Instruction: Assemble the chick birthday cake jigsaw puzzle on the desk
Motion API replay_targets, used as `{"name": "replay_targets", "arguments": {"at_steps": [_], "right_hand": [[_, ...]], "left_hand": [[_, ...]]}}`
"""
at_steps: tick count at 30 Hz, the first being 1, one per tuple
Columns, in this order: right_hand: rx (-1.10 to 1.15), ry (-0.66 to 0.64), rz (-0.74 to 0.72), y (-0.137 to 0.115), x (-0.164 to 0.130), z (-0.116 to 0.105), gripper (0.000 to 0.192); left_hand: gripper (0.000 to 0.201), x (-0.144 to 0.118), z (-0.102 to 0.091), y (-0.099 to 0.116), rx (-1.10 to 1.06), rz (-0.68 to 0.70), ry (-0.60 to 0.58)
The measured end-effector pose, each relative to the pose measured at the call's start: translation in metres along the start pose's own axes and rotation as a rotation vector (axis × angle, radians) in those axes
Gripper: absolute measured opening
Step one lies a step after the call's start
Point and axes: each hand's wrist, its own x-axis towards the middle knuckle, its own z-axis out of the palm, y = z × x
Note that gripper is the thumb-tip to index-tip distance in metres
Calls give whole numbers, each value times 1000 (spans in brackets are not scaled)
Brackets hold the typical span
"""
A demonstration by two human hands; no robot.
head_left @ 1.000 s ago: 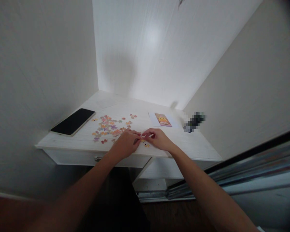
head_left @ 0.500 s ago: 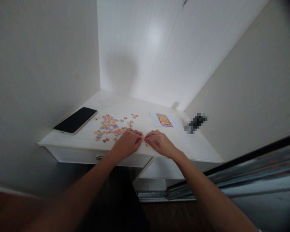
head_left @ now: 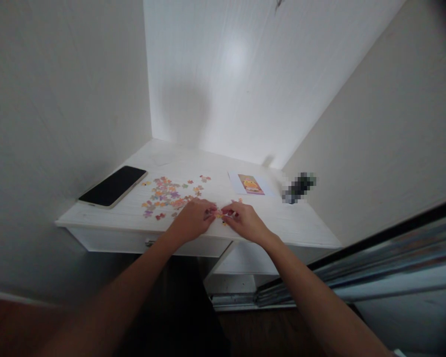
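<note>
At far left, flat on the white wood-grain desk top [head_left: 305, 225], a black-screened smartphone in a pale case [head_left: 113, 186], long axis running from near left to far right, screen dark, no writing legible. To its right, a loose scatter of small orange, pink and purple jigsaw pieces [head_left: 167, 194], spread flat and well apart from the phone. Just right of that scatter and nearer the front edge, left hand [head_left: 193, 220], knuckles up, fingertips drawn together on small orange jigsaw pieces [head_left: 219, 215] lying at the gap between both hands. Facing it from the right, right hand [head_left: 245, 221], fingertips likewise pinched in on the same pieces, so both hands meeting tip to tip; too small to tell which hand actually has the hold. Pieces thus straight ahead of both grips, lying between them, neither hand clearly nearer; loose scatter nearer the left hand. Farther back and right, a white card with a yellow-and-pink printed picture [head_left: 250, 184], long axis from near right to far left, any print on it too small to read. At far right, a dark blurred-out object [head_left: 299, 187], unreadable.
</note>
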Motion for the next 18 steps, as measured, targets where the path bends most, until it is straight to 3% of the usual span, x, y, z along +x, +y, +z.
{"name": "replay_targets", "arguments": {"at_steps": [5, 18], "right_hand": [[-18, 30, 23, 1, -2, 5, 17], [-174, 47, -28, 7, -7, 5, 15]], "left_hand": [[24, 0, -2, -1, -10, -42, 4], [29, 0, -3, 5, 65, 99, -83]]}}
